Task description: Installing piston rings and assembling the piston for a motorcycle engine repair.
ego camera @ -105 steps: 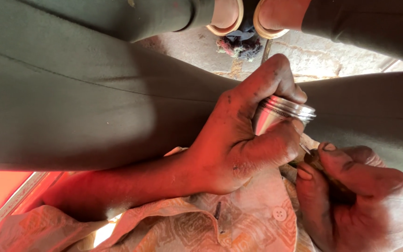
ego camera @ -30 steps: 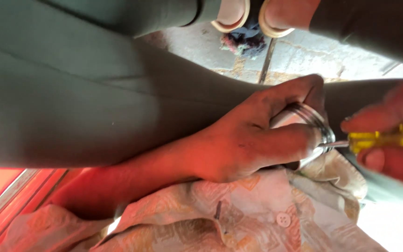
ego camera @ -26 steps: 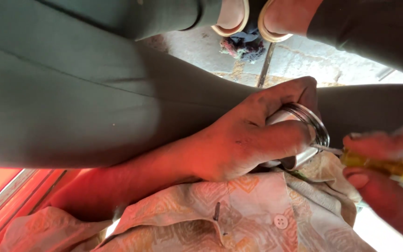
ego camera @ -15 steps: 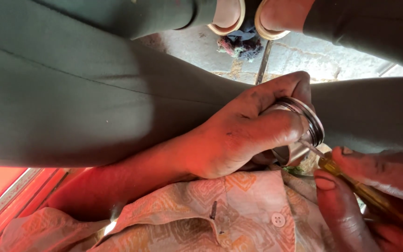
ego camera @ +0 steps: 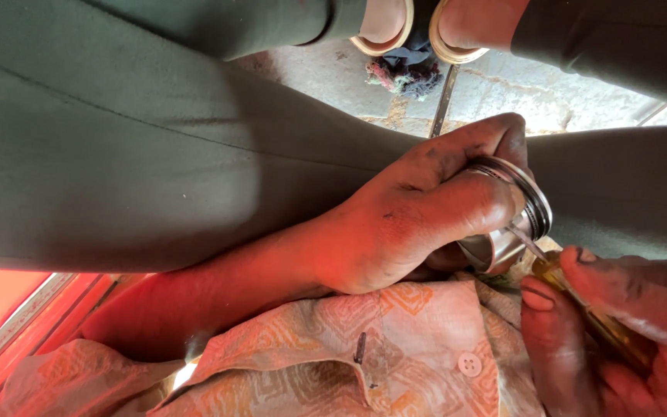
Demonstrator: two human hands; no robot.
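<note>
My left hand reaches in from the lower left and is wrapped around a short silvery metal cylinder with thin rings around its end. It holds the cylinder over my lap. At the lower right, my right hand grips a yellow-handled screwdriver. The thin shaft of the screwdriver points up and left, and its tip touches the ringed edge of the cylinder. Most of the handle is hidden inside my fingers.
My grey-green trousers fill the upper left and right. Beyond my knees are two sandalled feet, a dark rag and a thin metal rod on the stone ground. My patterned orange shirt lies below, with a red surface at the lower left.
My right hand has dropped from the right edge to the lower right, bringing the screwdriver with it. Its tip now meets the cylinder's rings from below. My left hand has kept its grip.
</note>
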